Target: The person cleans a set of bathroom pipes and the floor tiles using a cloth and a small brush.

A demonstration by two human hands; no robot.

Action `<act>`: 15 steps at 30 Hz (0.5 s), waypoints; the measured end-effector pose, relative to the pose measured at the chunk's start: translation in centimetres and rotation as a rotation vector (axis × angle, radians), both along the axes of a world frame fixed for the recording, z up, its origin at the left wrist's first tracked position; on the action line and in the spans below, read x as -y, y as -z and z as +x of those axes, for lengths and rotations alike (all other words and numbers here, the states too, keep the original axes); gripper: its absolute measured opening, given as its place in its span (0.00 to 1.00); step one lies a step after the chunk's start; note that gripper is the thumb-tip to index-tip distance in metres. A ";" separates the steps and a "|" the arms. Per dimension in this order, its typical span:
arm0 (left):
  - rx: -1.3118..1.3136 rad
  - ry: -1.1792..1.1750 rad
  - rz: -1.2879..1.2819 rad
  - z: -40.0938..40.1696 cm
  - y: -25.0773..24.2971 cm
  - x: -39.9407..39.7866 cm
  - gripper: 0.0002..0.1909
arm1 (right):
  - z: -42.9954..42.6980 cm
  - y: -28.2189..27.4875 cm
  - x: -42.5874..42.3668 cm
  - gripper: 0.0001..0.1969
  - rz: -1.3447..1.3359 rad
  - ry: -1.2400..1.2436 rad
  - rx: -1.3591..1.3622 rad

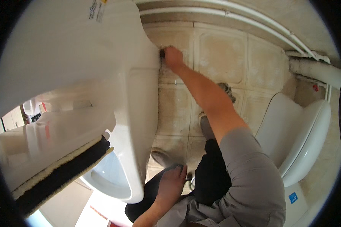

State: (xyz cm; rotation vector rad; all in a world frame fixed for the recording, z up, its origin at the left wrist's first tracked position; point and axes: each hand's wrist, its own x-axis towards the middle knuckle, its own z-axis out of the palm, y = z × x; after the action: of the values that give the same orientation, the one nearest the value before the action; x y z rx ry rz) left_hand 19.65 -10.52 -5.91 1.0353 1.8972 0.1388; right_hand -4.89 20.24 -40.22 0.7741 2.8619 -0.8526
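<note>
My right hand (174, 59) reaches down to the tiled floor, its fingers closed around a small dark object (162, 53), mostly hidden and too blurred to name exactly. This object touches or nearly touches the lower edge of a large glossy white bathroom fixture (142, 99), possibly a bathtub. Bent over my left knee, my left hand (172, 180) rests on the black trouser leg with nothing visible in it. Beyond my right forearm a crumpled grey cloth (228, 92) lies on the floor, partly covered by the arm.
At right stands a white toilet (304, 142). White pipes (227, 13) run along the wall, and a red valve handle (315, 87) sits near the corner. A black textile strip with cream edges (65, 173) crosses the lower left. Brownish stains mark the floor tiles (221, 54).
</note>
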 end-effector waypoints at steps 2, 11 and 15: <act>-0.056 0.008 -0.016 -0.9 -0.5 -0.5 0.26 | 2.6 0.6 2.7 0.04 -0.003 -0.045 -0.025; -0.069 0.028 -0.047 -0.7 1.0 -0.4 0.28 | -1.0 0.0 -0.5 0.08 -0.049 0.097 0.047; -0.069 -0.056 0.060 -0.7 1.2 0.7 0.26 | 1.8 -1.5 2.2 0.08 -0.185 0.055 0.115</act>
State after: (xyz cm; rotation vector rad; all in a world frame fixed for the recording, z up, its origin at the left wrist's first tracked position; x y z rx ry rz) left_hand 18.96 -11.20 -7.07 1.0387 1.9959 0.1961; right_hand -3.08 18.03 -38.68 0.8533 2.6274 -1.0266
